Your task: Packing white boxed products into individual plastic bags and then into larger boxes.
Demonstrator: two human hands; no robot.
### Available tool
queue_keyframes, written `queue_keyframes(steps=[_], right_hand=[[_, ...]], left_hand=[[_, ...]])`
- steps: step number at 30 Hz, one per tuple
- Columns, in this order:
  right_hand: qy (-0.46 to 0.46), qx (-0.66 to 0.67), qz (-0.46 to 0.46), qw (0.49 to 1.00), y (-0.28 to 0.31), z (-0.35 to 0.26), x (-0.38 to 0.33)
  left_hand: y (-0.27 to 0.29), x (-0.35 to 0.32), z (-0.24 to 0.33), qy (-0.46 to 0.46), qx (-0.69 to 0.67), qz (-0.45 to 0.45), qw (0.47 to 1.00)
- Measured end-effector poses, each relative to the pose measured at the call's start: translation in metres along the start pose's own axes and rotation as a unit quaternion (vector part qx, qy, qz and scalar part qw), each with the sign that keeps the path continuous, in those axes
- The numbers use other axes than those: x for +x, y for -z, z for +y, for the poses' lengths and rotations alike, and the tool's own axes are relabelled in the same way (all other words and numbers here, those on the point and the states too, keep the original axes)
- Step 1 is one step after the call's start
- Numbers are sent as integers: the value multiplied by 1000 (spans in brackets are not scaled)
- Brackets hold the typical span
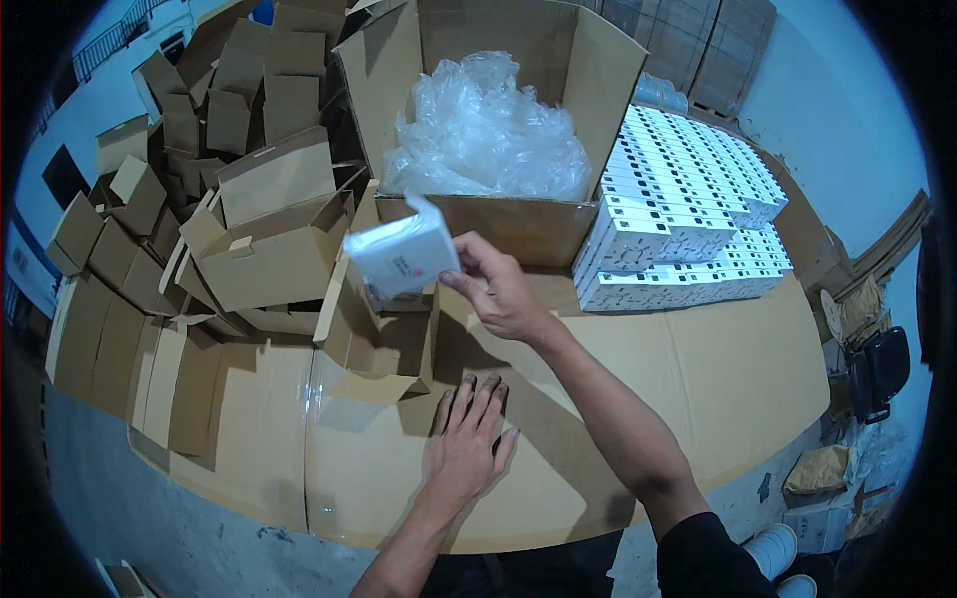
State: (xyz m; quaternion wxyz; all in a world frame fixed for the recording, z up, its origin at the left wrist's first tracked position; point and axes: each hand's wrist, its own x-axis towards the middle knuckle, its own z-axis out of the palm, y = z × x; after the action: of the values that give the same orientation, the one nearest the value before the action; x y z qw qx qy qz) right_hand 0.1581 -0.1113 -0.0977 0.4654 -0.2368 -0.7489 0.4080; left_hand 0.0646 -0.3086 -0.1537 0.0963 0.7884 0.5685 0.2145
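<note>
My right hand (498, 289) pinches the right edge of a small white box (404, 254), which seems to be in clear plastic wrap. It hangs tilted above an open brown carton (389, 354) that stands on the table with a flap folded out at the front. My left hand (467, 441) lies with fingers stretched out on the cardboard-covered table (588, 429), just in front of that carton. The hand holds nothing. What the carton has inside is partly hidden by the white box.
A large carton (518, 224) filled with crumpled clear plastic bags (488, 135) stands behind. Stacked white boxes (683, 204) rise at the right. On the left, several open brown cartons (269, 254) are piled up. A black chair (879, 374) is off the right end.
</note>
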Motion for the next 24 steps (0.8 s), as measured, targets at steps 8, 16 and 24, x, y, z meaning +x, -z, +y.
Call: queue_keyframes(steps=[8,16,24], right_hand=[[14,-81,-81,993,-7,12,8],[37,-259,-166,951,13,-14,15],[-2,-379,-212,901,-15,-37,27]], left_hand=[[0,0,-3,7,-17,5,1000],[1,0,-4,8,-21,14,1000],[1,-2,-3,36,-19,-16,999]])
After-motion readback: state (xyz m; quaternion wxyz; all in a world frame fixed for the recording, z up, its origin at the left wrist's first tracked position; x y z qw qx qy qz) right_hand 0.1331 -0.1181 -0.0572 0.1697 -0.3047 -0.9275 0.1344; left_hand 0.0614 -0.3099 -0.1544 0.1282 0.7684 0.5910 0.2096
